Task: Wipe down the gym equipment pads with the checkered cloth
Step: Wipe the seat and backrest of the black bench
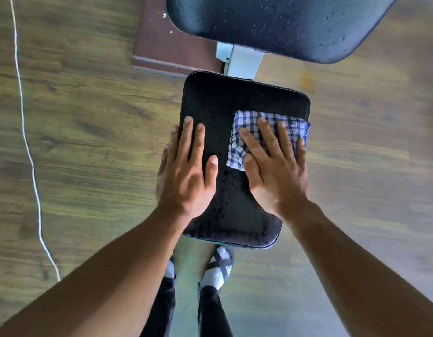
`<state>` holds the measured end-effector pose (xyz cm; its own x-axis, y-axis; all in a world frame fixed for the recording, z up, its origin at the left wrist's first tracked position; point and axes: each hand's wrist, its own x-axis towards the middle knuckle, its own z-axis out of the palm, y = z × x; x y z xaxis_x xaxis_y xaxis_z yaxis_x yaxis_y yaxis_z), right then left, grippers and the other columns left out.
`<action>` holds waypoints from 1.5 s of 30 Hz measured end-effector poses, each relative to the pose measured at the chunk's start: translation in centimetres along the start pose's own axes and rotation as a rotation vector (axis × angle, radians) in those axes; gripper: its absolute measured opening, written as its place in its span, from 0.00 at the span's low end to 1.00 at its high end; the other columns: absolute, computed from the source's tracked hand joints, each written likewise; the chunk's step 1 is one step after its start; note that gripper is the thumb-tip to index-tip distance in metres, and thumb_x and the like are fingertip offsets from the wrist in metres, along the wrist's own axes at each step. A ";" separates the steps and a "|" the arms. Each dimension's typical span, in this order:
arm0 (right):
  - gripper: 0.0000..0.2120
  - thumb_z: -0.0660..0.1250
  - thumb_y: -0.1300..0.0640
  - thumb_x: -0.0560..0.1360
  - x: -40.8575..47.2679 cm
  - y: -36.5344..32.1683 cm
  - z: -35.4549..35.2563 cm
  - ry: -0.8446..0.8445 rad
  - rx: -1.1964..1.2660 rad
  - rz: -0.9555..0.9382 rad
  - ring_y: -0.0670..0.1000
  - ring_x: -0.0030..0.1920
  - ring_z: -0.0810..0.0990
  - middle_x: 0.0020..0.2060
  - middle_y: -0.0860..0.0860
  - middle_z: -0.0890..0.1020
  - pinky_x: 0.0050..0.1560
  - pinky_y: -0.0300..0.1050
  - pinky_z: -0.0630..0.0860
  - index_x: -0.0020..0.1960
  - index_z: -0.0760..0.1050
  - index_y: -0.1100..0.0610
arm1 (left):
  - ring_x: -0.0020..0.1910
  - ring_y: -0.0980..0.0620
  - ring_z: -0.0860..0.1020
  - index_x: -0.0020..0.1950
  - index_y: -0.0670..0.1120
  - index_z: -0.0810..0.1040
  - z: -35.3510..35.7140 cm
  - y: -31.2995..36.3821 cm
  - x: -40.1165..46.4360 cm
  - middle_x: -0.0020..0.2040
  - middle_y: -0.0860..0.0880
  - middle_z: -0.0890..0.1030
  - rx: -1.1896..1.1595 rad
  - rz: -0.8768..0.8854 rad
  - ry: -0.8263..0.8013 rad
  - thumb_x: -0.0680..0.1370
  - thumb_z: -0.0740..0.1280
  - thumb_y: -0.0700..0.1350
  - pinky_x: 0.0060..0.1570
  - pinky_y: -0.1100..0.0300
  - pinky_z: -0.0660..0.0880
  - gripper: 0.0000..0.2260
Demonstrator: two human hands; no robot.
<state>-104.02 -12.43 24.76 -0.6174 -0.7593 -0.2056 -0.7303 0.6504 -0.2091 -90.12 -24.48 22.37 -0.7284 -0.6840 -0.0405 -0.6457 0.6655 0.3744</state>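
Note:
A black seat pad (pixel 225 100) of a gym bench lies below me, its surface wet with droplets. On its right side sits the folded blue-and-white checkered cloth (pixel 253 122). My right hand (pixel 276 166) presses flat on the cloth with straight, spread fingers. My left hand (pixel 186 166) rests flat on the pad's left edge, fingers straight and thumb on the pad surface. A larger black back pad (pixel 278 23) lies beyond, speckled with droplets.
A white metal frame piece (pixel 242 60) joins the two pads. A reddish-brown mat (pixel 162 45) lies on the wooden floor at the upper left. A white cord (pixel 28 147) runs down the floor at left. My feet (pixel 218 268) in sandals stand under the seat pad's near end.

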 end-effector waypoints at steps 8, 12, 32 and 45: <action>0.25 0.45 0.43 0.82 -7.5 -2.4 1.6 -0.059 -0.041 -0.054 0.55 0.80 0.48 0.80 0.46 0.52 0.76 0.63 0.45 0.78 0.52 0.38 | 0.79 0.42 0.55 0.79 0.44 0.59 0.4 -0.5 0.2 0.81 0.44 0.55 -0.089 0.035 0.057 0.84 0.48 0.50 0.76 0.44 0.58 0.24; 0.25 0.45 0.44 0.81 -6.3 -2.5 1.6 0.009 -0.013 0.067 0.53 0.80 0.48 0.80 0.46 0.53 0.76 0.63 0.47 0.78 0.53 0.39 | 0.79 0.41 0.56 0.79 0.43 0.61 0.6 -0.4 0.0 0.80 0.43 0.57 -0.091 0.037 0.087 0.84 0.49 0.50 0.76 0.47 0.58 0.24; 0.25 0.41 0.41 0.82 -12.1 -5.4 2.8 -0.084 -0.051 0.060 0.58 0.79 0.52 0.79 0.49 0.55 0.74 0.64 0.50 0.79 0.53 0.41 | 0.78 0.40 0.58 0.78 0.42 0.63 0.8 -0.5 0.0 0.79 0.42 0.59 -0.102 0.072 0.158 0.84 0.52 0.47 0.76 0.55 0.54 0.22; 0.25 0.42 0.43 0.83 5.3 -6.8 -0.8 -0.051 0.123 0.044 0.52 0.78 0.35 0.80 0.44 0.40 0.75 0.63 0.34 0.80 0.43 0.40 | 0.80 0.47 0.51 0.80 0.44 0.56 0.2 -0.9 0.2 0.80 0.49 0.53 -0.429 0.037 0.045 0.83 0.41 0.61 0.78 0.53 0.50 0.31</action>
<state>-102.56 -20.88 25.88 -0.6296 -0.7303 -0.2651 -0.6599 0.6828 -0.3136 -89.71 -25.16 21.81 -0.7321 -0.6810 0.0173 -0.4588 0.5117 0.7264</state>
